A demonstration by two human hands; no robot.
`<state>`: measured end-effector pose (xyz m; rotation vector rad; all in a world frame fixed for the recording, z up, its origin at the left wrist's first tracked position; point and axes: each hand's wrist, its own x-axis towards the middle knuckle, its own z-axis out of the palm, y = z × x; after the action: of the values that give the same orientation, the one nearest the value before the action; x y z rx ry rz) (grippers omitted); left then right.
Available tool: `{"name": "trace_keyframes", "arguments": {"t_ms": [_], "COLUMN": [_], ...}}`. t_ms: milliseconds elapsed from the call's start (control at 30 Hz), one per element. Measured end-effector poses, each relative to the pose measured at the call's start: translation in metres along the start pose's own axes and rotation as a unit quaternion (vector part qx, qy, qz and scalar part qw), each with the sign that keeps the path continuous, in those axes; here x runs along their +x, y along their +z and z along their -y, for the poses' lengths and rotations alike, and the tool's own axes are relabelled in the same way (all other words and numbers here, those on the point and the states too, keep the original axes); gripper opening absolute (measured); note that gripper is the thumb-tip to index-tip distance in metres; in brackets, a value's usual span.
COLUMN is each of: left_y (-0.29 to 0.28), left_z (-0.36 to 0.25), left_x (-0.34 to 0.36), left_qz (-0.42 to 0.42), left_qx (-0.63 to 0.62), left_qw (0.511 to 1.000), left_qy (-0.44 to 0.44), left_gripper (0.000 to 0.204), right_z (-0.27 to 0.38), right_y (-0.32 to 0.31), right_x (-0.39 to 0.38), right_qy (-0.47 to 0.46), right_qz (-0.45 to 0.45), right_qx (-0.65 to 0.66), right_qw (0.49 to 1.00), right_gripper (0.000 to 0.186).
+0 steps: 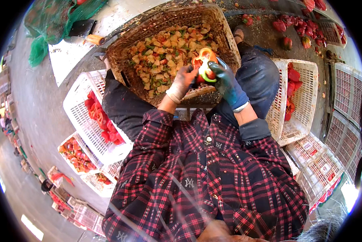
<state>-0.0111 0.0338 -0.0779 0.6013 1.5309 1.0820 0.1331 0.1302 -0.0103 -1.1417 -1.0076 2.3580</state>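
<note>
Over the near right part of a stained crate, both my gloved hands hold a bell pepper. It is cut open, with an orange-red rim, a pale inside and some green on its lower side. My left hand is closed at the pepper's left side, its fingertips dark. On the other side my right hand, in a dark blue-green glove, has its fingers wrapped round it. Whether a small tool sits between the hands is hidden. Below them, pepper cores and scraps cover the crate's bottom.
To my left, a white crate holds red pepper pieces. Another white crate with red peppers stands at my right. Whole peppers lie far right. A wood-handled blade rests by a green net.
</note>
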Motion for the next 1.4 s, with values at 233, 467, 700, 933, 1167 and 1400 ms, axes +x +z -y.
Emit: {"name": "trace_keyframes", "arguments": {"t_ms": [233, 467, 700, 933, 1167, 1400], "left_y": [0.011, 0.039, 0.046, 0.016, -0.023, -0.008], "left_z": [-0.057, -0.049, -0.039, -0.023, -0.042, -0.063], "left_x": [-0.046, -0.042, -0.014, 0.005, -0.027, -0.02], "left_qz": [-0.147, -0.082, -0.079, 0.043, -0.144, 0.176], "left_qx": [0.368, 0.504, 0.434, -0.174, 0.411, 0.58], "left_qw": [0.873, 0.783, 0.847, 0.983, 0.867, 0.698], "left_qy": [0.283, 0.356, 0.296, -0.04, 0.242, 0.381], "left_gripper": [0.042, 0.055, 0.033, 0.03, 0.047, 0.049], "right_z": [-0.019, -0.038, -0.06, -0.063, -0.051, -0.037], "right_y": [-0.018, -0.028, -0.048, -0.042, -0.026, -0.016], "right_x": [-0.001, 0.014, 0.018, 0.011, 0.011, -0.007], "right_qy": [0.139, 0.055, 0.062, 0.006, 0.083, 0.103], "right_qz": [-0.022, -0.023, -0.038, 0.031, 0.015, 0.068], "right_qx": [0.321, 0.316, 0.343, 0.291, 0.34, 0.178], "right_qw": [0.937, 0.947, 0.937, 0.956, 0.937, 0.976], "right_gripper": [0.038, 0.034, 0.032, 0.045, 0.047, 0.045]}}
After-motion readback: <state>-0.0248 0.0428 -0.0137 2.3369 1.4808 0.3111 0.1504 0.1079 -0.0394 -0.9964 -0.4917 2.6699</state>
